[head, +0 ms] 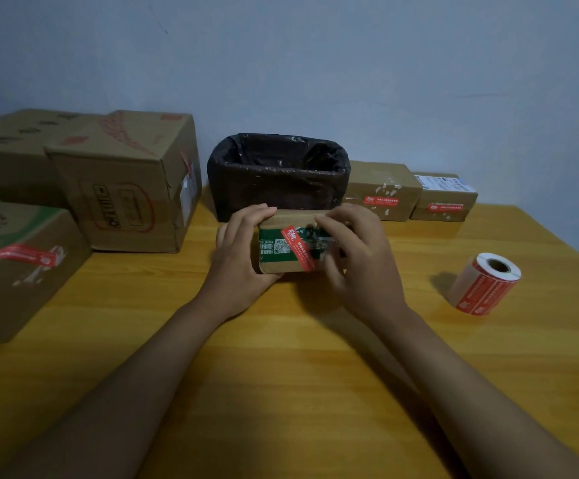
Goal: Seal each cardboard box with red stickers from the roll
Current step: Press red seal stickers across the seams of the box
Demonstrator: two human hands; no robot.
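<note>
Cardboard box [290, 248] in both hands' [243, 257] [357, 264] grip, black-lined bin [277, 174] just behind.

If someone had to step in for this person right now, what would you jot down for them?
Left hand grips the small green-printed box at its left end; right hand curls over its right side, fingers on top.
A red sticker already runs slantwise across that box.
Sticker roll lies on its side on the wooden table, to the right.
Stickered: the two small boxes at the back right and the box at the near left.
Left: press this sticker flat; check the big boxes at the back left, where no sealing sticker is clearly visible.
</note>
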